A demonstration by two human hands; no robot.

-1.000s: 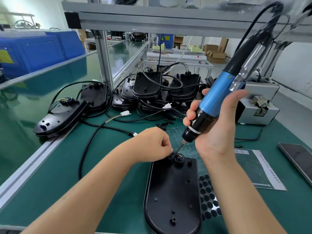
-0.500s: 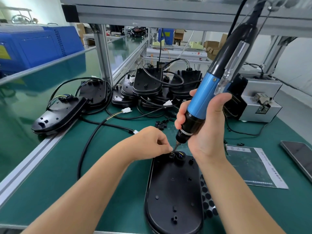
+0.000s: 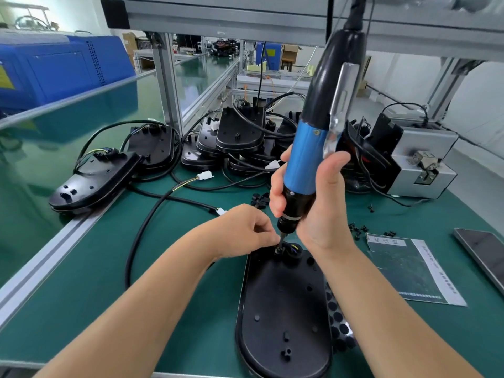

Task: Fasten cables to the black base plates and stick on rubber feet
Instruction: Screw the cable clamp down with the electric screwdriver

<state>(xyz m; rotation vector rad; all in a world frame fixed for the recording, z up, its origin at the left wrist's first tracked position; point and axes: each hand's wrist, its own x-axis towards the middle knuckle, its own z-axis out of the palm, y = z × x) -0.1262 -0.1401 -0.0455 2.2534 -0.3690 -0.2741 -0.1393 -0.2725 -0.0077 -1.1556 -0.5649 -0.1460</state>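
- Right hand (image 3: pixel 313 203) is gripping the blue-and-black electric screwdriver (image 3: pixel 316 148) upright, bit meeting the screw squarely.
- Left hand (image 3: pixel 245 230) is pinching the small cable clamp (image 3: pixel 283 248) at the flat black plastic base plate's (image 3: pixel 283 309) 12 o'clock end, keeping it aligned.

Blue machine (image 3: pixel 62 69) far left, grey metal box (image 3: pixel 421 165) right, dark tablet (image 3: pixel 482 255) beside printed sheet (image 3: pixel 409 271)

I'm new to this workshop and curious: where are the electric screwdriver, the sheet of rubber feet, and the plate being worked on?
electric screwdriver (image 3: pixel 304 159): head view, blue barrel.
sheet of rubber feet (image 3: pixel 338 320): head view, black dots right of the plate.
base plate (image 3: pixel 283 304): head view, flat middle.
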